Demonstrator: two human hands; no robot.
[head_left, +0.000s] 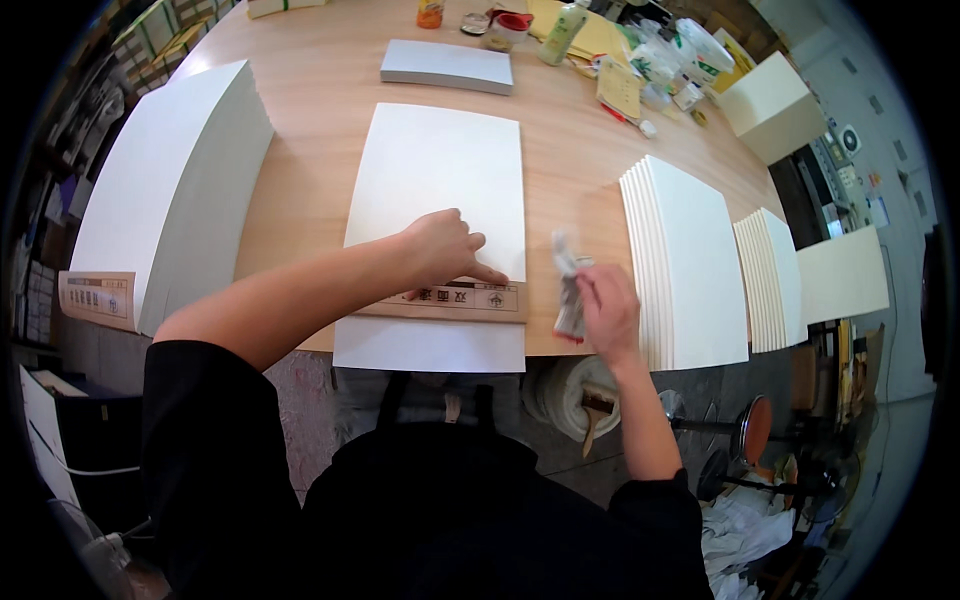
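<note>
Two hands share the work: the left hand (445, 248) presses flat, fingers spread, on a brown paper band (455, 298) across the white sheet (435, 175), while the right hand (605, 305) grips a crumpled cloth (568, 290) just beside it. Steady downward pressure likely matters most — the band should stay square to the sheet's edges.

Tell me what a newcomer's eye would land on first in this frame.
Probably the large white sheet at the centre of the wooden table, with the left hand pressing a brown printed strip across its near end. Next, the right hand gripping a crumpled rag, and the fanned white boards to its right.
</note>
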